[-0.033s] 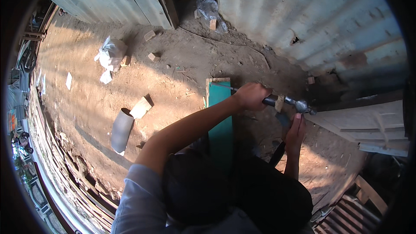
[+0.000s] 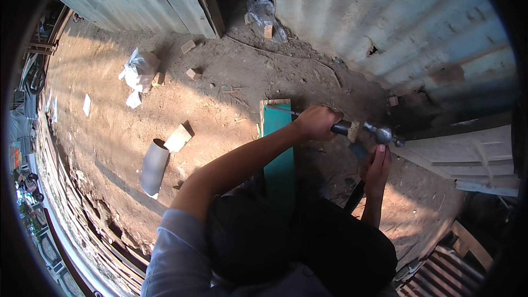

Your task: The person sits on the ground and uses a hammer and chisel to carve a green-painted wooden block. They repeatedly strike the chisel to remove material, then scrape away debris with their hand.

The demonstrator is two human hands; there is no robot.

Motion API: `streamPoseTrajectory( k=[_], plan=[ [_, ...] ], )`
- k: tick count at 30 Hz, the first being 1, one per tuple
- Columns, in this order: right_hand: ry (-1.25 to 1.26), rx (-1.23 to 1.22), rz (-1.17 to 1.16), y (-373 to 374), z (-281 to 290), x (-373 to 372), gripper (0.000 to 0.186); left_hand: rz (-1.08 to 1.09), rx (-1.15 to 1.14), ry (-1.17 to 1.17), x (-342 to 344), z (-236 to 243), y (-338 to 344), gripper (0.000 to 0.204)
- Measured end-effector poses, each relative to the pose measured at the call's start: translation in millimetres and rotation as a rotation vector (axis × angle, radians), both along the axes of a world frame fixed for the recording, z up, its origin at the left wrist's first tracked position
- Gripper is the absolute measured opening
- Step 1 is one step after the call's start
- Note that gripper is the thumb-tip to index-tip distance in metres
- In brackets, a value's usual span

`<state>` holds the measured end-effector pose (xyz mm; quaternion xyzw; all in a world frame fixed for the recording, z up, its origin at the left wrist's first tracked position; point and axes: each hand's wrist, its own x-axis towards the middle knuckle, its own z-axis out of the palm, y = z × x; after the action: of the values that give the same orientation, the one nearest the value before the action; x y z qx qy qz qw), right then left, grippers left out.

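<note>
A narrow green board (image 2: 279, 171) with a bare wood end lies below and in front of me. My left hand (image 2: 318, 123) is closed round a thin-shafted tool with a dark handle (image 2: 340, 127). Its metal shaft reaches leftward over the board's far end, and its butt is pale and frayed. Close beside that butt is the steel head of a hammer (image 2: 379, 133). My right hand (image 2: 377, 169) grips the hammer, thumb up near the head; a black handle part shows below the fist. The shaft's exact contact with the board is too small to tell.
Corrugated metal sheets (image 2: 396, 22) stand along the far side. On the dirt floor are a white plastic bag (image 2: 138, 71), a dark curved piece (image 2: 155, 169), a wood offcut (image 2: 177, 138) and several small blocks. A pale panel (image 2: 467, 157) stands to the right, wooden slats (image 2: 440, 275) lower right.
The hammer head has shifted slightly right, away from the tool's butt, with my right hand. My left hand stays almost in place.
</note>
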<state>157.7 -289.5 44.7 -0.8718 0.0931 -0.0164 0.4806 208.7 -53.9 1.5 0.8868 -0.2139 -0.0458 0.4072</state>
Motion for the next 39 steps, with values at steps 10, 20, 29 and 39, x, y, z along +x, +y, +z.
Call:
streamPoseTrajectory(
  k=[10, 20, 29, 39],
  plan=[
    [0.185, 0.124, -0.09, -3.2, -4.6, -7.7, 0.038, -0.051, 0.088, 0.067, -4.3, -5.4, -2.4, 0.024],
    [0.28, 0.241, -0.253, 5.2, -13.5, -12.7, 0.036, -0.04, 0.066, 0.034, -1.4, -10.5, -0.5, 0.024],
    [0.118, 0.077, -0.168, -9.4, -24.2, -13.8, 0.038, -0.054, 0.091, 0.044, -1.9, -3.0, -6.3, 0.021],
    [0.163, 0.18, -0.21, -10.4, -18.4, -8.3, 0.035, 0.004, 0.085, -0.035, -9.9, -7.6, -5.4, 0.019]
  ],
)
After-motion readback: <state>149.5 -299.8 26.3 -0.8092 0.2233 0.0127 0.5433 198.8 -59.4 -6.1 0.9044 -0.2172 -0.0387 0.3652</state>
